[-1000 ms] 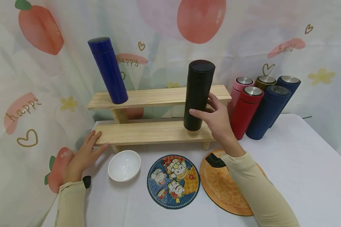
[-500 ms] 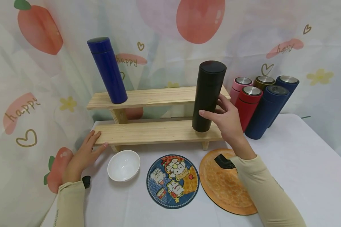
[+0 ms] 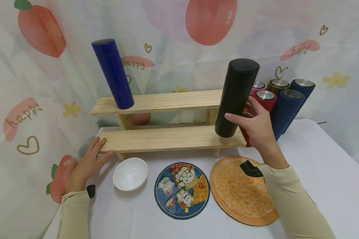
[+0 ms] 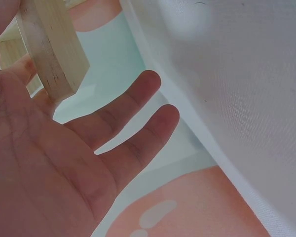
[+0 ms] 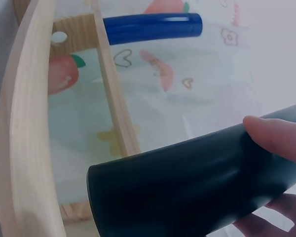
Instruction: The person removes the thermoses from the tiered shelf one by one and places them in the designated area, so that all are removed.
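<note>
**A:** ok so what's the right hand (image 3: 258,124) up to here?

**B:** it's got the black flask (image 3: 236,98) wrapped in its fingers, low on the body, thumb on the near side. The flask is tilted, top leaning right, and its base hangs just over the right end of the lower shelf (image 3: 167,139). Can't tell for sure if the base touches the wood or floats a hair above. The right wrist view shows the same thing: black flask (image 5: 197,185) lying across the frame with a fingertip (image 5: 276,138) pressed on it.

**A:** and the left hand (image 3: 88,162)?

**B:** flat and relaxed, holding nothing. Fingers are straight and rest against the left end of the lower shelf, palm down on the bench (image 3: 317,172). From the left wrist cam you see the open palm (image 4: 44,163) and the cut end of the board (image 4: 52,47) right by the fingers.

**A:** anything else around?

**B:** a blue flask (image 3: 113,73) stands on the left of the upper shelf (image 3: 161,101), well apart from the black one. A bunch of flasks (image 3: 282,99) stands on the bench right behind the right hand: pink, red, a brownish one, two dark blue. In front of the shelves there's a white bowl (image 3: 130,174), a round cartoon mat (image 3: 182,190) and an orange mat (image 3: 239,192), with the right sleeve (image 3: 290,199) crossing over the orange one.
</note>
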